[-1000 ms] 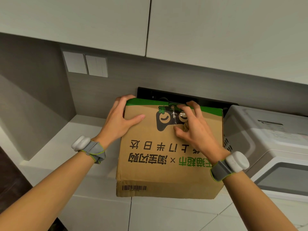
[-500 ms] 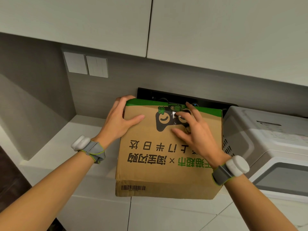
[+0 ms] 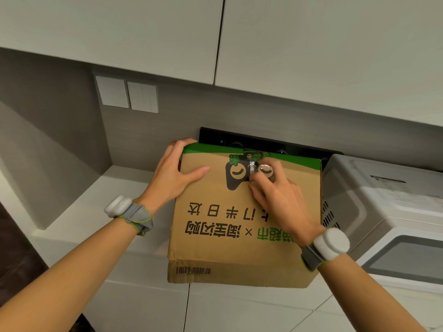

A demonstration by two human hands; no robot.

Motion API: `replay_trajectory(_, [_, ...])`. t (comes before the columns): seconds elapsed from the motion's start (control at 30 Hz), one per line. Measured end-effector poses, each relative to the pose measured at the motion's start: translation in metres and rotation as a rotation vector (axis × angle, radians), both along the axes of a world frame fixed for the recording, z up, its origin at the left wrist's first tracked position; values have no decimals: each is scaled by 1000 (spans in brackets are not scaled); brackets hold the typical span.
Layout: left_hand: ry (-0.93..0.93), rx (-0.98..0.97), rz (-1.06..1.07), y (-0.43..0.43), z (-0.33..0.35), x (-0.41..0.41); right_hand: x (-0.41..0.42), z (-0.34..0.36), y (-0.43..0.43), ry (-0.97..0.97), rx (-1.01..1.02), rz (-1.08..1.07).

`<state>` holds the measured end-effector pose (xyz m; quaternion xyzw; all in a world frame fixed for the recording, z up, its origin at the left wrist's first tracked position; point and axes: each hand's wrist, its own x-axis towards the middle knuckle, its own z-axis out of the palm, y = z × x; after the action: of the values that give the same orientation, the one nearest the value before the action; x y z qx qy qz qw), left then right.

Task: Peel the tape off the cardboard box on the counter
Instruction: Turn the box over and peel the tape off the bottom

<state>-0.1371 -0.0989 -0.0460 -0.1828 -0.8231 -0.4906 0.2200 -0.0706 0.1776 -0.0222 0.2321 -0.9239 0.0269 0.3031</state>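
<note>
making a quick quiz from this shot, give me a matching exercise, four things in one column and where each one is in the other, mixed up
Things
1. left hand
2. right hand
3. microwave
4. wall switches

Places
A. on the wall, up and left of the box
B. picking at the tape on the box top
C. on the counter, right of the box
D. holding the box's far left corner

Pairs: 1-D, 2-B, 3-C, 4-A
</note>
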Motion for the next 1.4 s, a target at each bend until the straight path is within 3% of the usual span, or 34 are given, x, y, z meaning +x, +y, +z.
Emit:
replay_trajectory(0.27, [1,-2,-6,0,-1,0,-10,-18,12,240,138,92])
replay_trajectory(0.63, [0,2,7,2,0,1,-17,-16,15,303,325,138])
replay_trajectory(1.0, [-8,-2,17,2,3,3,-24,-14,19,355,300,184])
replay_trajectory(1.17, [-10,-8,11,2,3,3,-27,-11,20,319,237,185])
replay_trajectory(1.4, [-15,-2,8,2,3,5,-17,-3,23,23,-180,230])
